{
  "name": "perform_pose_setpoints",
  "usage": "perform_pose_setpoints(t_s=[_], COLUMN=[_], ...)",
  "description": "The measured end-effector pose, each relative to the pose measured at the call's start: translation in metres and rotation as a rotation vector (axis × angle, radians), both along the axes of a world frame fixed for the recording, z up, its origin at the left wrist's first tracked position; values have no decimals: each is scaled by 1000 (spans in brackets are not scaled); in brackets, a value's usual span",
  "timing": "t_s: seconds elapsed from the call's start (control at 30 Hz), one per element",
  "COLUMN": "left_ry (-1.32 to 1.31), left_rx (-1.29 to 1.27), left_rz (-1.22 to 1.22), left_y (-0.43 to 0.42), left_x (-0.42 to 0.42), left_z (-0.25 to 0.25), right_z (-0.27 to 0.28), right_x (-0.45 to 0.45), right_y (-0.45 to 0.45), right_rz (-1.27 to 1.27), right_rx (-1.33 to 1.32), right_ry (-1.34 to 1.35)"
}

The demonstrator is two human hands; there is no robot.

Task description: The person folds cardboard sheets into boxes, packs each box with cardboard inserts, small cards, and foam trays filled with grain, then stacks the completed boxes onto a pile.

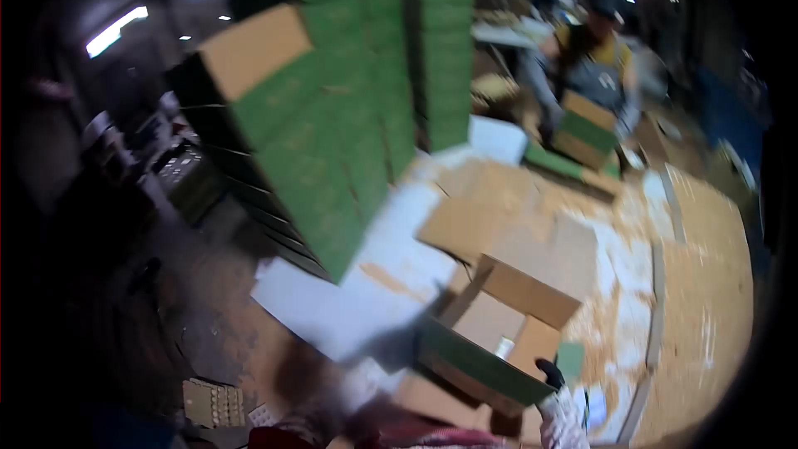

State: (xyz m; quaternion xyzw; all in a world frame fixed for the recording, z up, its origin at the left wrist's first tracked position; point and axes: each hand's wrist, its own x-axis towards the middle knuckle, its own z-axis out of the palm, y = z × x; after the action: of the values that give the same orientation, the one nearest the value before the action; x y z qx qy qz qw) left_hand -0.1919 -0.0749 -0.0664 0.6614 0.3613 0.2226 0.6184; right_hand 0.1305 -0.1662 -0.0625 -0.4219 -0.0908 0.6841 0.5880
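An open cardboard box [482, 366], green outside and brown inside, sits tilted in front of me at the table's near side. A small pale item [504, 347] lies inside it; I cannot make out what it is. My right hand [549, 374], in a black glove with a pale patterned sleeve, grips the box's near right corner at the rim. On the box's left side, my left hand [397, 351] is a dark smear below a whitish blurred sleeve. Its fingers cannot be made out.
Tall stacks of green boxes [332, 116] stand at the left on a white surface [366, 283]. Flat cardboard [474, 220] lies beyond my box. Across the table, a co-worker [590, 66] handles another green box [584, 135]. Egg-tray-like cartons [213, 403] sit low at left.
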Motion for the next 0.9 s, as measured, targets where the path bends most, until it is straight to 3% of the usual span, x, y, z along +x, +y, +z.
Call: perform_pose_setpoints(t_s=[0.07,0.1,0.13,0.17,0.27,0.37,0.43,0.5,0.6,0.7,0.8,0.87,0.9], left_ry=[-80,-87,-74,232,-394,-722,-438,-356,-397,-437,-471,-511,-528], left_rx=[154,278,405,523,1053,1077,1033,931,840,829,840,862,896], left_rz=[106,234,389,588,1116,1201,1060,812,798,827,857,907,951], left_y=[28,46,61,99,144,215,268,306,317,323,330,343,351], left_x=[-48,-84,-121,-181,-277,-372,-437,-469,-477,-479,-483,-490,-493], left_z=[76,119,162,161,306,389,407,406,406,403,404,398,394], right_z=[17,16,57,101,209,306,362,408,462,488,488,465,460], right_x=[-10,-14,-32,-56,-130,-207,-258,-299,-351,-389,-424,-435,-430], right_y=[58,93,116,142,209,270,306,337,376,391,387,442,442], right_rz=[191,75,85,130,222,290,317,333,367,386,-292,-359,-340], right_rx=[185,252,312,389,633,833,922,976,963,916,1107,1322,1302], right_ry=[90,-33,-130,-193,-313,-384,-436,-489,-628,-935,-1759,-1724,-1735])
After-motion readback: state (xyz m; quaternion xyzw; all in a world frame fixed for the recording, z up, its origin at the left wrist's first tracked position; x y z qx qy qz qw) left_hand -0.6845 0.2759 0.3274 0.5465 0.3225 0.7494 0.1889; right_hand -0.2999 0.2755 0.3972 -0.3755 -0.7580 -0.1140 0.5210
